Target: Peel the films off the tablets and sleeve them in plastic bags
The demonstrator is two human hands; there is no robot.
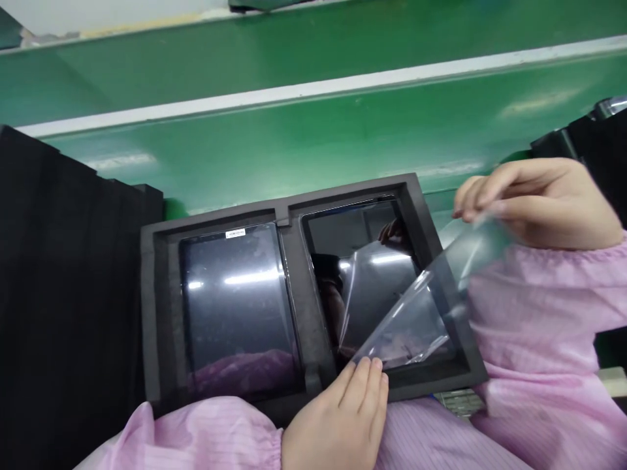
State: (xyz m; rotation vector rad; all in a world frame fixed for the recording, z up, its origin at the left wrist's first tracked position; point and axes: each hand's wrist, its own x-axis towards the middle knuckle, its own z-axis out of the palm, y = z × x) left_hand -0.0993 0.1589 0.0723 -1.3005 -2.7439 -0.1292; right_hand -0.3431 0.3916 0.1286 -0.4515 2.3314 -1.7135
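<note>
A black foam tray (220,215) holds two dark screens. The left screen (235,300) lies flat. Over the right screen (357,228), the left hand (337,418) pinches one corner of a clear plastic film (406,313). The right hand (533,202) grips its far end. The film slants up rightward. It looks light, floppy and slippery, so hold its edges.

I am wearing a pink work smock (543,307) made from a soft cloth with very thin lines running along it. My left sleeve (206,437) and my right sleeve (539,300) look the same, and each one finishes at the wrist in a gathered cuff (578,251) with many small folds. My left hand (337,411) and my right hand (539,202) are bare.
</note>
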